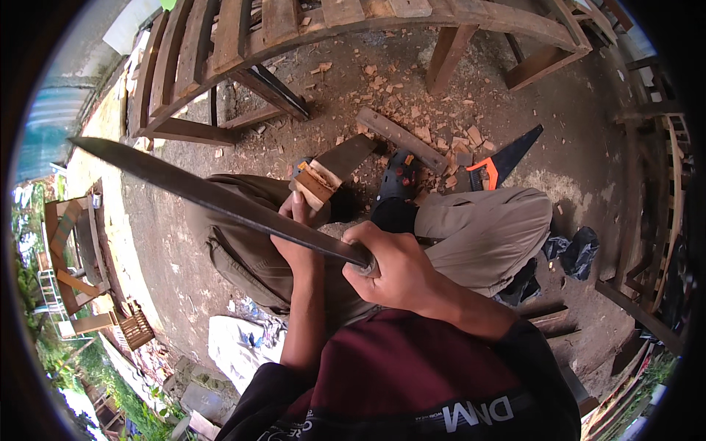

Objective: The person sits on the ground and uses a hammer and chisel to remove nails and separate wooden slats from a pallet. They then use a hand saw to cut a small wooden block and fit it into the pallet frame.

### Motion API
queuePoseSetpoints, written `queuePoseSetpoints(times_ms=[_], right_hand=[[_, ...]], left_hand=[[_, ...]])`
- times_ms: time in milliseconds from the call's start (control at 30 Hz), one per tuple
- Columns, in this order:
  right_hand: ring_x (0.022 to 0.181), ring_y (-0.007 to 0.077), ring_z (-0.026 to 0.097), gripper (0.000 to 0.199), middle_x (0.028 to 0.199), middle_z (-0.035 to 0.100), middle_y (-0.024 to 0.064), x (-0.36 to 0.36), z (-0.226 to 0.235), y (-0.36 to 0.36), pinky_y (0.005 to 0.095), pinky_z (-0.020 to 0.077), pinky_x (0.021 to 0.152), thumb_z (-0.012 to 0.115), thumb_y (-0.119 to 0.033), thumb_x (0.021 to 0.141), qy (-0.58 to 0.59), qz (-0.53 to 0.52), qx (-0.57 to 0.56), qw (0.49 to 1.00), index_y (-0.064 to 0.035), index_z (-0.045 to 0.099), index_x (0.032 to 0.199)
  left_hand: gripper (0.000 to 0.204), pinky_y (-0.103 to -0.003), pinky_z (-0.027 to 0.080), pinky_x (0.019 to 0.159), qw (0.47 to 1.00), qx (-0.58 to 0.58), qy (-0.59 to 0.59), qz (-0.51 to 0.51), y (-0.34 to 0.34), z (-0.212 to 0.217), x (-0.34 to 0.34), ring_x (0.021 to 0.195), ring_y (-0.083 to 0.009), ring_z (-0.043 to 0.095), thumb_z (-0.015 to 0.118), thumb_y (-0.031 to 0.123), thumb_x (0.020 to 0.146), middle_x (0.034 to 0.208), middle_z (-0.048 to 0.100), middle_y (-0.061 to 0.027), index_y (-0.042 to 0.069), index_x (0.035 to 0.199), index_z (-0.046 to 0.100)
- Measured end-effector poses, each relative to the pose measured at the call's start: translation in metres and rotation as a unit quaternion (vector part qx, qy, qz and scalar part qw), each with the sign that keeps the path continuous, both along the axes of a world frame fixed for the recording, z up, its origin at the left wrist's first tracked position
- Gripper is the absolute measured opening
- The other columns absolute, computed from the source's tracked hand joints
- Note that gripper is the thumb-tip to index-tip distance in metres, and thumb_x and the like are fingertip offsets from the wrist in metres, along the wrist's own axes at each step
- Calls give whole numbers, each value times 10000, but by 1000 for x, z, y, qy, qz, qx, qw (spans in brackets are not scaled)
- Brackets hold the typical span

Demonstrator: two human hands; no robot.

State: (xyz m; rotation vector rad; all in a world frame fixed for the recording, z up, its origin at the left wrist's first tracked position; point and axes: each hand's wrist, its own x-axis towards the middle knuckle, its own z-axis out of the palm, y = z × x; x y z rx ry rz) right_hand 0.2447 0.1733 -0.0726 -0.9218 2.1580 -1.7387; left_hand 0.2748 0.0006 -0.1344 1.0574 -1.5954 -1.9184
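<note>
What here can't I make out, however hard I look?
In the head view:
Long knife: its butt end, covered by the right hand.
Left hand: partly behind the knife and the wooden block.
Slatted wooden bench: cut off by the upper edge.
Wood chips: many too small to count.

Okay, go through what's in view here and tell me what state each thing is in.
Right hand: closed on the knife handle
Long knife: unsheathed, tip toward the left
Left hand: gripping the wood piece
Wood piece: cut, pale wood exposed
Handsaw: lying on the floor, unused
Wood chips: scattered
Slatted bench: standing
White cloth or bag: crumpled
</note>
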Motion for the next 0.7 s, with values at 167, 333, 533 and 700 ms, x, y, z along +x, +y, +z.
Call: queuePoseSetpoints(times_ms=[167, 333, 533, 700], right_hand=[[699, 455, 662, 294, 685, 653, 240, -7, -60, -2, 535, 541, 638, 671, -113, 810, -94, -19, 316, 944, 47, 558, 1029], [733, 449, 679, 294, 711, 652, 253, -18, -42, 3, 520, 532, 639, 661, -140, 840, -166, 2, 216, 962, 22, 555, 1062], [652, 372, 680, 253, 650, 625, 222, -8, 2, 0, 435, 528, 585, 665, -99, 823, -53, -4, -25, 998, 37, 579, 1019], [708, 438, 670, 241, 678, 636, 253, -23, -28, -6, 498, 540, 640, 641, -112, 830, -132, 0, 228, 965, 33, 567, 1007]], left_hand=[[258, -251, 564, 744, 998, 22, 56, 14, 0, -2, 4, 855, -91, 628, 643, 213, 1001, 1008, 677, -63, -35, 951, 694], [252, -253, 565, 759, 997, -1, 74, 0, 3, 0, 2, 895, -88, 629, 646, 216, 1001, 1022, 678, -61, -30, 1031, 695], [242, -209, 499, 713, 999, -36, 14, -5, -3, -4, 3, 828, -54, 585, 658, 206, 993, 933, 666, -14, -30, 1022, 706], [232, -246, 515, 814, 998, -37, 56, 18, -3, -5, 3, 941, -105, 621, 676, 172, 975, 1075, 673, -84, -55, 962, 721]])
